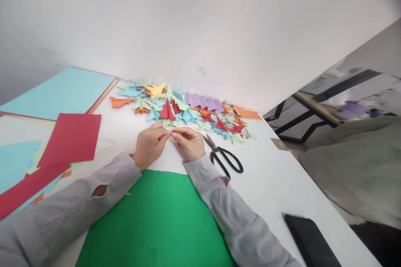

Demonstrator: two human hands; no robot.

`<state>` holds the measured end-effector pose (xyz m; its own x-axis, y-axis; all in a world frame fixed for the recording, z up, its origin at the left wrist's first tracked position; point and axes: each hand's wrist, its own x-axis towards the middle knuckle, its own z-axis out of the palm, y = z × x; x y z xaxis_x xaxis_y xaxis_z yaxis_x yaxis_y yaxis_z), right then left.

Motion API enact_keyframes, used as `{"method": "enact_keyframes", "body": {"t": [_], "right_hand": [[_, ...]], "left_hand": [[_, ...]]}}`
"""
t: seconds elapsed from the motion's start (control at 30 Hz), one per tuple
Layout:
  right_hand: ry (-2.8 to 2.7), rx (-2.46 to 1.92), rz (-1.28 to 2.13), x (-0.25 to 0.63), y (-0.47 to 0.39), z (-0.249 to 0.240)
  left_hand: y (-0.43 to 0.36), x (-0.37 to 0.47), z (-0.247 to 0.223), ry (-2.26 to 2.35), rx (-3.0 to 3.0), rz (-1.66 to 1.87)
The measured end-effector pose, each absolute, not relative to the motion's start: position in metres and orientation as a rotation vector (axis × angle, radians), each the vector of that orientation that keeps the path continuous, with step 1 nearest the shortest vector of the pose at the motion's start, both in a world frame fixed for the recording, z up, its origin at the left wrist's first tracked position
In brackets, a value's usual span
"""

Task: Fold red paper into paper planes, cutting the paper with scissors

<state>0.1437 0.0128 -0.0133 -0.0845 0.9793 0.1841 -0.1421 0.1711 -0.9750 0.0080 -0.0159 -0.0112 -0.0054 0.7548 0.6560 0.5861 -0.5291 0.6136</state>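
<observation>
Both hands meet over the white table, just in front of a pile of folded paper planes (pixel 167 110). Between the fingertips shows a tiny bit of red paper (pixel 173 132), mostly hidden by the fingers. My left hand (pixel 151 144) pinches it from the left, and my right hand (pixel 191 144) pinches it from the right. Black-handled scissors (pixel 224 156) lie just right of my right hand, blades partly apart. Below my forearms a green sheet (pixel 153 221) lies on the table.
Left stand a stack of large coloured sheets with light blue (pixel 62 91) on top, a red sheet (pixel 72 139) and paper offcuts. Purple pleated paper (pixel 203 102) and an orange piece (pixel 247 112) lie along the wall. A black phone-like device (pixel 313 242) rests near the right edge.
</observation>
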Motion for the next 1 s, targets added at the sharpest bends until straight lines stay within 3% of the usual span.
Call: {"method": "enact_keyframes", "body": {"t": [0.3, 0.63, 1.0], "right_hand": [[-1.068, -0.946, 1.292, 0.146, 0.019, -0.019], [-0.878, -0.901, 1.384, 0.15, 0.021, -0.018], [-0.882, -0.87, 1.387, 0.153, 0.025, -0.021]], "left_hand": [[-0.016, 0.011, -0.009, 1.442, 1.843, 1.628], [-0.008, 0.01, -0.001, 1.124, 0.921, 1.689], [-0.009, 0.012, 0.0, 1.016, 0.963, 1.573]]}}
